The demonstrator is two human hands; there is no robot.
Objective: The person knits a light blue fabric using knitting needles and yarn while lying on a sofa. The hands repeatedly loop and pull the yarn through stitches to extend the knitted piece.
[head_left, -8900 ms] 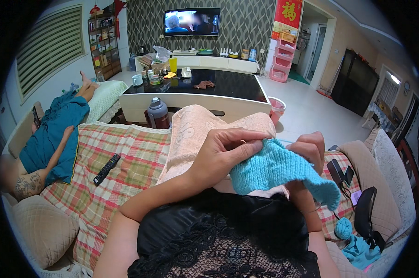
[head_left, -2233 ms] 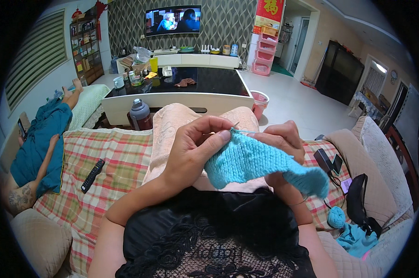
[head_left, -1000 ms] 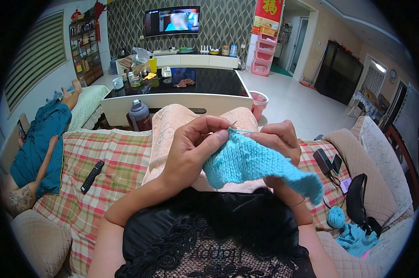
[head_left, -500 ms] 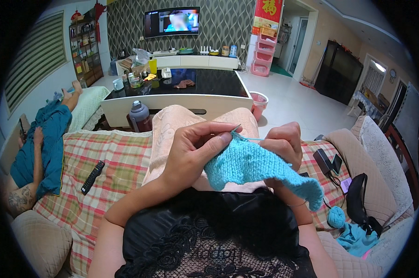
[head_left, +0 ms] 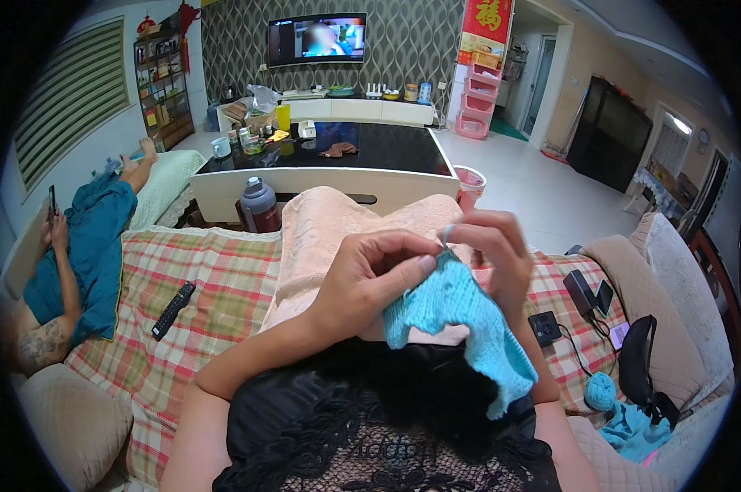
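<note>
A light-blue knitted piece (head_left: 444,299) hangs from my hands above my lap, its narrow end drooping over my right forearm. My left hand (head_left: 370,279) is closed on its top edge, thumb and forefinger pinching near the tip of a thin knitting needle (head_left: 446,238). The rest of the needle is hidden. My right hand (head_left: 501,254) has its fingers bent at that tip, with blue yarn by the fingertips; its lower fingers are partly behind the knitting. A blue ball of yarn (head_left: 600,391) sits on the sofa to the right, beside more blue fabric (head_left: 635,432).
A pink towel (head_left: 317,221) covers my knees on a plaid sofa cover (head_left: 198,271). A remote (head_left: 173,310) lies left, near a reclining person (head_left: 83,246) with a phone. Ahead are a flask (head_left: 259,205) and a black-topped table (head_left: 387,143). A black box (head_left: 544,328) and cables lie right.
My right hand has come from a fist at the side to the needle tip, fingers raised. The knitted piece has swung downward. The view has shifted slightly; the other person's phone is raised.
</note>
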